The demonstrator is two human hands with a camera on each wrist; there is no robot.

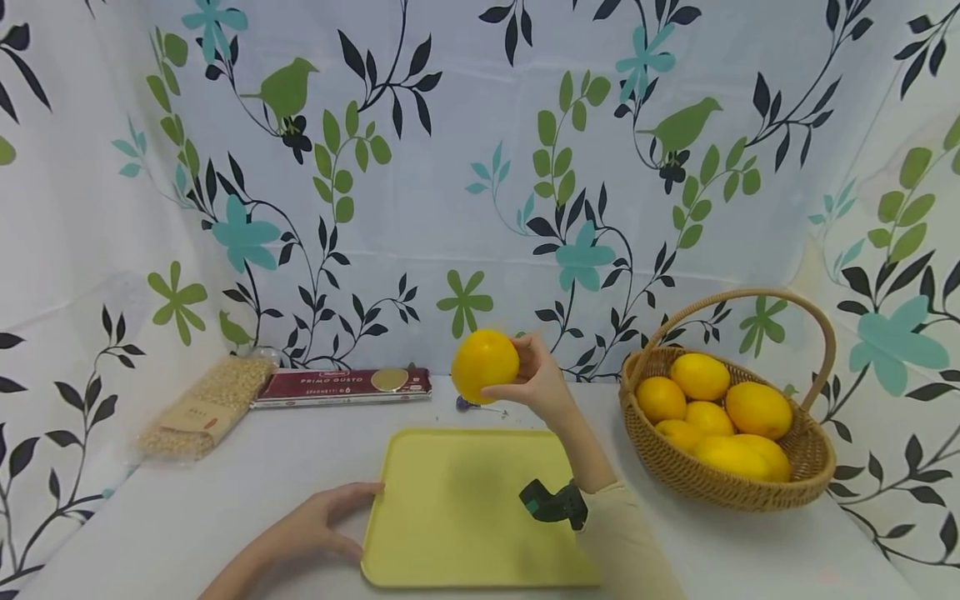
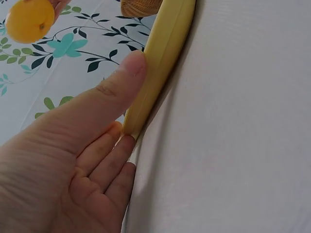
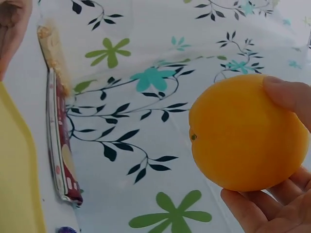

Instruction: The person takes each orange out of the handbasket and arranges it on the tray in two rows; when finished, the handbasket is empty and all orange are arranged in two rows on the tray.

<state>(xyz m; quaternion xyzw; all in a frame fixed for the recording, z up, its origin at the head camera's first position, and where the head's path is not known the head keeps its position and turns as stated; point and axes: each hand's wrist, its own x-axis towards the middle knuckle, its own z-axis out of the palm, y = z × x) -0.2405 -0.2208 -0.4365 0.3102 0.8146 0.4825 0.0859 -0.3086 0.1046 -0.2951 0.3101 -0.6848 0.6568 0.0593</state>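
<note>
My right hand (image 1: 536, 382) holds a round orange (image 1: 484, 367) in the air above the far edge of a yellow tray (image 1: 465, 575). In the right wrist view, the thumb lies on one side of the orange (image 3: 248, 133) and the fingers on the other; its small green stem mark shows. At the tray's left edge, my left hand (image 1: 318, 529) touches the rim with thumb and fingertips spread apart along it. The left wrist view shows the thumb (image 2: 133, 65) resting against the tray's side (image 2: 163, 58).
A wicker basket (image 1: 720, 493) with several yellow and orange fruits stands right. A dark red spaghetti pack (image 1: 337, 387) lies at the back left, beside a clear bag of pale grains (image 1: 206, 404). Behind the tray is a small purple-ended item (image 1: 465, 404). Patterned cloth (image 1: 465, 208) hangs behind.
</note>
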